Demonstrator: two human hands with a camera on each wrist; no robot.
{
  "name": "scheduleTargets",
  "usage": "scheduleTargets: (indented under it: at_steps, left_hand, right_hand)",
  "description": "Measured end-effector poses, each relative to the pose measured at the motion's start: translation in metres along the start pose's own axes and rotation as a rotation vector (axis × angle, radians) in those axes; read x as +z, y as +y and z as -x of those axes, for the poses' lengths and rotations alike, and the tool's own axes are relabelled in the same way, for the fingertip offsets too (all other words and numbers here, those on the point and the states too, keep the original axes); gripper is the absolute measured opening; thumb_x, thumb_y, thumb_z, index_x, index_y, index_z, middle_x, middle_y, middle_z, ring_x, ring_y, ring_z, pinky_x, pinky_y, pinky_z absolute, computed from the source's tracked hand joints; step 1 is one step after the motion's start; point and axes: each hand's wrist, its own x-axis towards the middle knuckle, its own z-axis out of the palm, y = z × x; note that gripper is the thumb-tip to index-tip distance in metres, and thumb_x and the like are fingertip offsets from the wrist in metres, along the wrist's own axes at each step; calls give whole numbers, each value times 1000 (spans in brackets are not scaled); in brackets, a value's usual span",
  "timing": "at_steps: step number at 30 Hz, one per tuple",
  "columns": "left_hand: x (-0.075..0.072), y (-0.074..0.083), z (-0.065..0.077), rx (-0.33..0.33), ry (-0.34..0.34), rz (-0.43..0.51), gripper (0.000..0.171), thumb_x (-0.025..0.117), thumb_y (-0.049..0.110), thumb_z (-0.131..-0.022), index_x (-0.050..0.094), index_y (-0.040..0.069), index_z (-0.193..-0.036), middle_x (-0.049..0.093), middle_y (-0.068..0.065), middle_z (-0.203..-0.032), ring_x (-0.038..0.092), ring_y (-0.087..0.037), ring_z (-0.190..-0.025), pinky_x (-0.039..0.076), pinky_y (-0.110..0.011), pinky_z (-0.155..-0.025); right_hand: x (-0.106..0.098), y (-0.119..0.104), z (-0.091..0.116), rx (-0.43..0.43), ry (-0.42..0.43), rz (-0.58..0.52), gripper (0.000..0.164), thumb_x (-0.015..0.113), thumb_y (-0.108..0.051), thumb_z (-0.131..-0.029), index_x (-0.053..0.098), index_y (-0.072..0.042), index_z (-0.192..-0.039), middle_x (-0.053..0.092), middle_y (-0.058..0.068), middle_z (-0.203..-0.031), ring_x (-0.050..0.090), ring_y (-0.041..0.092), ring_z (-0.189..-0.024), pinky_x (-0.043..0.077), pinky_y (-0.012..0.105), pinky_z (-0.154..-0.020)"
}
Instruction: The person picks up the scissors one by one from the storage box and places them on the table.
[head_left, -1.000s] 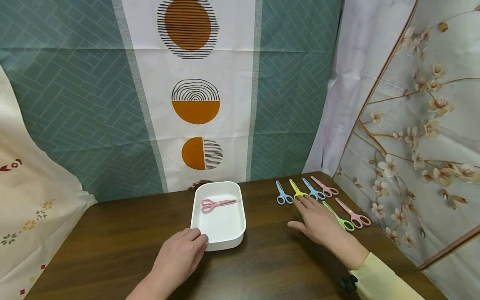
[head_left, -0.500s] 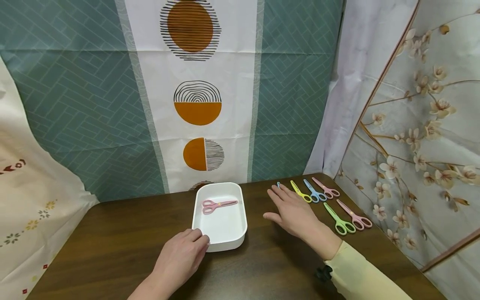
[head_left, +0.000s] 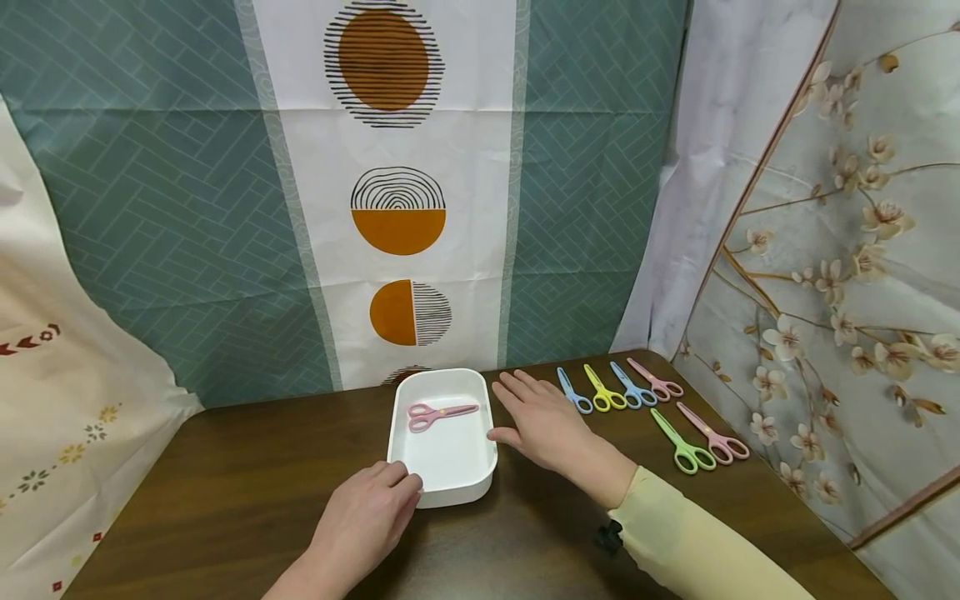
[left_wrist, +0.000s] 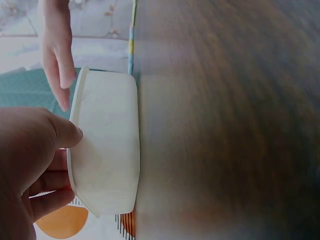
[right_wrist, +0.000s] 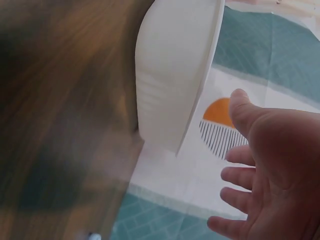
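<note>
A white rectangular container (head_left: 450,454) stands on the table, and a pair of pink scissors (head_left: 441,414) lies inside it. My left hand (head_left: 367,521) pinches its near left rim; the left wrist view shows the thumb (left_wrist: 70,132) outside and the fingers over the edge. Beside the container's right rim, my right hand (head_left: 543,421) hovers with fingers extended and nothing in it. To its right lie blue scissors (head_left: 576,393), yellow scissors (head_left: 604,392), other blue scissors (head_left: 634,387) and pink scissors (head_left: 656,381) in a row, with green scissors (head_left: 684,446) and more pink scissors (head_left: 714,435) nearer.
The dark brown wooden table (head_left: 247,467) extends left and in front of the container. A patterned green and white curtain (head_left: 420,308) hangs behind it. Floral fabric (head_left: 810,333) borders the right side, and cream cloth (head_left: 82,375) hangs on the left.
My right hand has moved left from above the scissors to the container's right rim, uncovering the yellow and blue scissors. My left hand stays on the container.
</note>
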Motion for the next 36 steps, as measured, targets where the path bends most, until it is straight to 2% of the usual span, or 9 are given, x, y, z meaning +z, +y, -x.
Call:
scheduleTargets:
  at_steps: [7, 14, 19, 30, 36]
  left_hand:
    - [1, 0, 0, 6, 4, -6, 31, 94, 12, -82, 65, 22, -87, 53, 9, -81, 57, -13, -75, 49, -27, -65]
    - [1, 0, 1, 14, 16, -14, 31, 94, 12, -82, 64, 22, -86, 53, 9, -81, 58, -14, -74, 50, -28, -65]
    - [0, -1, 0, 8, 11, -18, 31, 93, 12, -82, 64, 22, -86, 53, 9, -81, 58, -14, -75, 50, -29, -65]
    - [0, 0, 0, 22, 22, -25, 31, 93, 12, -82, 63, 21, -85, 52, 8, -80, 58, -15, -74, 50, -29, -64]
    - [1, 1, -1, 24, 32, -20, 32, 92, 11, -82, 62, 21, -84, 52, 8, -80, 58, -15, -74, 49, -29, -64]
  right_hand:
    - [0, -15, -13, -43, -14, 47, 79, 66, -60, -105, 54, -6, -162, 50, 14, -169, 41, 35, -159, 38, 55, -125]
    - [3, -27, -29, -49, -85, 72, 79, 61, -63, -107, 52, -10, -164, 45, 10, -172, 38, 32, -161, 34, 53, -128]
    - [8, -34, -39, -62, -100, 95, 77, 62, -63, -107, 52, -13, -164, 46, 7, -172, 39, 29, -161, 35, 51, -127]
    - [16, -47, -52, -103, -113, 130, 77, 61, -66, -106, 55, -14, -163, 51, 6, -169, 44, 28, -158, 38, 50, -125]
    - [19, -51, -59, -92, -158, 112, 76, 61, -65, -106, 54, -15, -163, 50, 6, -169, 44, 28, -158, 35, 52, -127]
